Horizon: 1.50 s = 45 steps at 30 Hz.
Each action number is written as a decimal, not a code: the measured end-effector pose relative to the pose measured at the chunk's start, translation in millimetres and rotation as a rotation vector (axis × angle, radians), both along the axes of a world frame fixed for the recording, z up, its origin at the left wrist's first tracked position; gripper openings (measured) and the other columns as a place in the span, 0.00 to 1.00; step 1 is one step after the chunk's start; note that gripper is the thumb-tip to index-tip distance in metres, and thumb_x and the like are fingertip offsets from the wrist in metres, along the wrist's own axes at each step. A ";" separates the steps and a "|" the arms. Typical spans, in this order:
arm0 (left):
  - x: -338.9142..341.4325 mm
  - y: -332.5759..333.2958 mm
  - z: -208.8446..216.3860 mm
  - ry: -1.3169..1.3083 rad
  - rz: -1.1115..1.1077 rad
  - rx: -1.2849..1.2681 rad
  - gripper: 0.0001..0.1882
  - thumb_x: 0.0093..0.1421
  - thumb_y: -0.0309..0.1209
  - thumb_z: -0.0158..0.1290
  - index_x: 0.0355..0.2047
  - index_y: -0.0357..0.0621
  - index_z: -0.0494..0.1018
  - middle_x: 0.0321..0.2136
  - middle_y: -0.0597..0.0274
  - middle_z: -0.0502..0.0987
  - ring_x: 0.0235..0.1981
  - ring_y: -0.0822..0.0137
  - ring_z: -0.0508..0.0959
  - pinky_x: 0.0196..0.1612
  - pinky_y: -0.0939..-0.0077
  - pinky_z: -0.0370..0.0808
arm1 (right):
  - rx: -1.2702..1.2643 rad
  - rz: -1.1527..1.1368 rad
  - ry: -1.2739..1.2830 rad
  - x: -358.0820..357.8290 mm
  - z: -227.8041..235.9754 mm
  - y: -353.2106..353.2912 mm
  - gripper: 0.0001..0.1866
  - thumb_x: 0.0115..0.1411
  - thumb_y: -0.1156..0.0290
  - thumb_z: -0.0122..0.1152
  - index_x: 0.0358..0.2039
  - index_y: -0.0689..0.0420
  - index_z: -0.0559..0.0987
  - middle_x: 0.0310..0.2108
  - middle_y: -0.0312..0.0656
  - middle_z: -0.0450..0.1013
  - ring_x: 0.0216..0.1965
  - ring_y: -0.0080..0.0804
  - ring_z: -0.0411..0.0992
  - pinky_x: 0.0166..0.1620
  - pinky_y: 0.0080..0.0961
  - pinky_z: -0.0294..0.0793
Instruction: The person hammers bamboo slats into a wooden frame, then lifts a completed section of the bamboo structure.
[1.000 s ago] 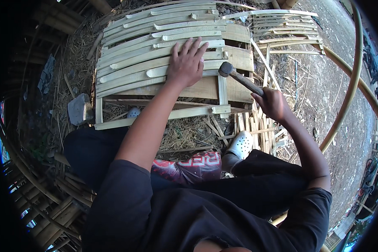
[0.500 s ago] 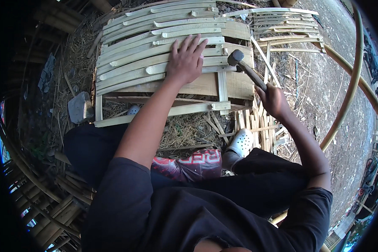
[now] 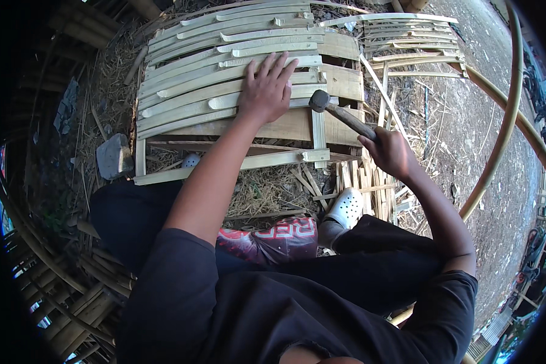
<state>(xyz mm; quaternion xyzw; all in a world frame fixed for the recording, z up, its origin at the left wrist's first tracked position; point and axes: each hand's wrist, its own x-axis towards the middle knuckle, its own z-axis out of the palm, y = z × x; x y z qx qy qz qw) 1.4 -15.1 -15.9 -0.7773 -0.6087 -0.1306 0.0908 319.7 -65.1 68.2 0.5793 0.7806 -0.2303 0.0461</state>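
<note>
In front of me lies a panel of pale bamboo slats [image 3: 188,82], laid side by side over wooden boards [image 3: 279,126]. My left hand [image 3: 266,91] rests flat on the slats near their right ends, fingers spread. My right hand [image 3: 389,150] is wrapped round the wooden handle of a hammer [image 3: 346,119]. The dark hammer head [image 3: 319,101] is over the right ends of the slats, by an upright strip [image 3: 319,130]; whether it touches them I cannot tell. Closest to me, a single slat [image 3: 236,166] crosses the panel's near end.
A second, smaller slatted panel [image 3: 412,42] lies at the far right. Cut bamboo strips [image 3: 370,182] are piled by my white clog [image 3: 346,207]. A grey block [image 3: 114,156] sits left of the panel. Long curved bamboo poles [image 3: 505,130] arch on the right.
The hammer head has moved left and slightly down, and my right hand has dropped a little with it. My left hand stays on the slats.
</note>
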 end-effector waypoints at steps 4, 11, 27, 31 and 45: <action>4.3 2.3 -0.1 -0.009 -0.015 0.011 0.30 0.71 0.38 0.39 0.73 0.60 0.57 0.74 0.64 0.57 0.74 0.60 0.56 0.75 0.46 0.46 | 0.009 -0.021 0.034 6.5 -7.3 1.4 0.30 0.69 0.45 0.57 0.30 0.65 0.78 0.20 0.58 0.76 0.27 0.60 0.79 0.34 0.49 0.79; -2.0 -2.7 0.1 -0.021 -0.006 0.020 0.30 0.71 0.38 0.40 0.73 0.59 0.57 0.73 0.63 0.58 0.74 0.59 0.57 0.74 0.46 0.47 | 0.293 -0.004 0.412 10.6 30.5 -9.9 0.19 0.69 0.59 0.57 0.31 0.66 0.75 0.18 0.56 0.73 0.22 0.54 0.77 0.27 0.41 0.73; 1.1 -2.0 2.9 -0.025 -0.019 0.009 0.30 0.71 0.38 0.40 0.73 0.59 0.57 0.73 0.62 0.57 0.74 0.59 0.57 0.74 0.45 0.47 | 0.213 -0.028 0.239 -5.5 7.5 -6.7 0.26 0.69 0.53 0.59 0.27 0.67 0.76 0.16 0.60 0.72 0.22 0.62 0.76 0.26 0.47 0.73; 1.5 -1.4 4.2 -0.029 -0.022 -0.010 0.30 0.71 0.38 0.40 0.73 0.59 0.56 0.74 0.62 0.56 0.74 0.59 0.56 0.74 0.45 0.47 | 0.084 -0.058 0.121 -1.6 -1.3 -7.7 0.29 0.69 0.50 0.58 0.27 0.68 0.77 0.18 0.61 0.73 0.24 0.63 0.76 0.31 0.48 0.75; -2.9 -1.8 1.4 -0.028 -0.016 0.013 0.30 0.71 0.38 0.40 0.73 0.58 0.57 0.73 0.62 0.58 0.73 0.59 0.57 0.74 0.46 0.47 | 0.300 -0.078 0.497 10.5 34.5 -10.9 0.25 0.73 0.54 0.53 0.31 0.67 0.75 0.15 0.50 0.69 0.17 0.39 0.72 0.25 0.37 0.69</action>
